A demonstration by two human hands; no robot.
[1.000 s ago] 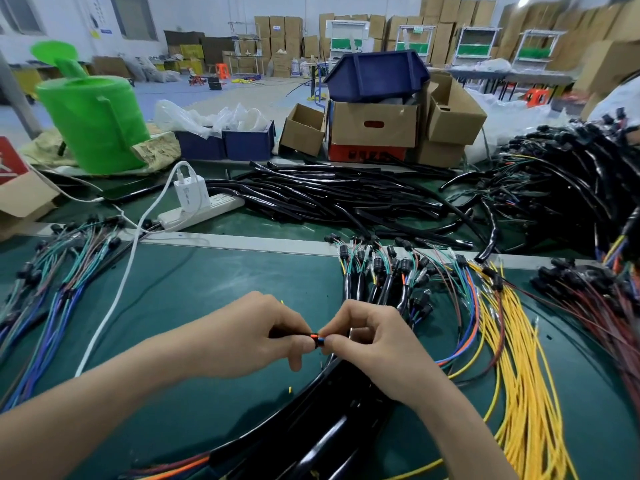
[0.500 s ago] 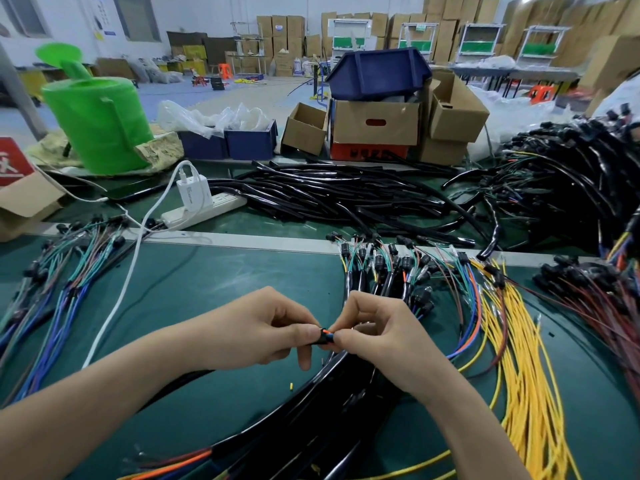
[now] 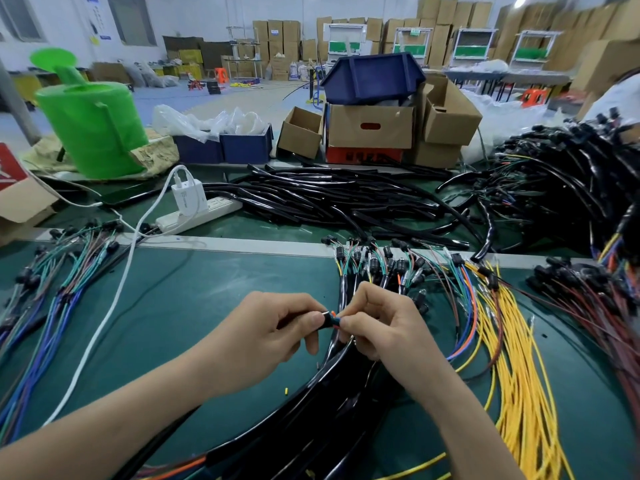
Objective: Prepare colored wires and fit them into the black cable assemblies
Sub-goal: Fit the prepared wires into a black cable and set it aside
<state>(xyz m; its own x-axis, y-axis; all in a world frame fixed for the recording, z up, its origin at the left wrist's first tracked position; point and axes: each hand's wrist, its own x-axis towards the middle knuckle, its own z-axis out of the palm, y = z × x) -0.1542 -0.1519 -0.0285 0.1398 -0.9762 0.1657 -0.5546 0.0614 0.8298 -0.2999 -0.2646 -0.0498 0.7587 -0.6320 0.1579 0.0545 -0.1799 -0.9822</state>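
**Colored wires point(image 3: 334, 319) lie end-on to the black cable assembly point(image 3: 325, 319), held between both hands**

Over the middle of the green table point(image 3: 194, 306), closer to its near edge than its far one, the left hand point(image 3: 273, 330) pinches the assembly's black end between thumb and curled fingers. Just right of that end, orange and blue wire tips show in the small gap. The right hand point(image 3: 384, 327) pinches those wires, fingers curled round them. The joint's long axis runs left to right, roughly level, so the fit probably calls for a straight push of right hand toward left. Both hands are equally near. The assembly's body appears to trail toward the near edge. Loose yellow wires point(image 3: 512, 358) lie well apart, toward the right edge.
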